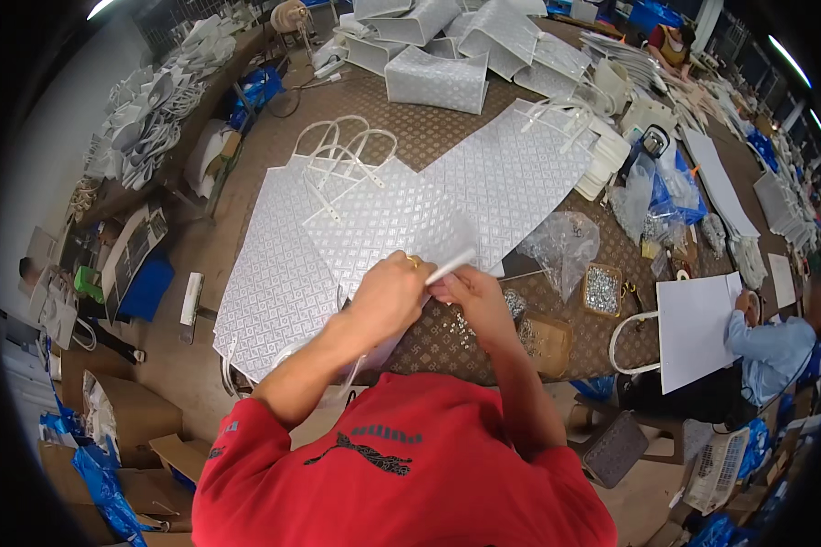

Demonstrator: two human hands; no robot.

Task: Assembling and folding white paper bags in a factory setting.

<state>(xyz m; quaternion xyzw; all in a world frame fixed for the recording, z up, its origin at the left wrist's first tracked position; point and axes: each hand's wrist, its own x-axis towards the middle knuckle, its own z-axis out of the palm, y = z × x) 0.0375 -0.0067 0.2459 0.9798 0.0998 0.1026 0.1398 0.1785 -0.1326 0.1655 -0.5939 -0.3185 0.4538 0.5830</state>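
My left hand (390,290) and right hand (472,294) meet over the table (447,342), fingers closed, both pinching a white strap (451,265) at the near edge of the silver sheet (374,219).

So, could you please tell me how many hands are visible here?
3: left hand and right hand pinching the silver sheet; a co-worker's hand on white sheet. Others may be hidden.

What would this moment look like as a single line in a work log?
left hand: gripping silver bag panel | right hand: pinching white strap | nearby: box of metal studs
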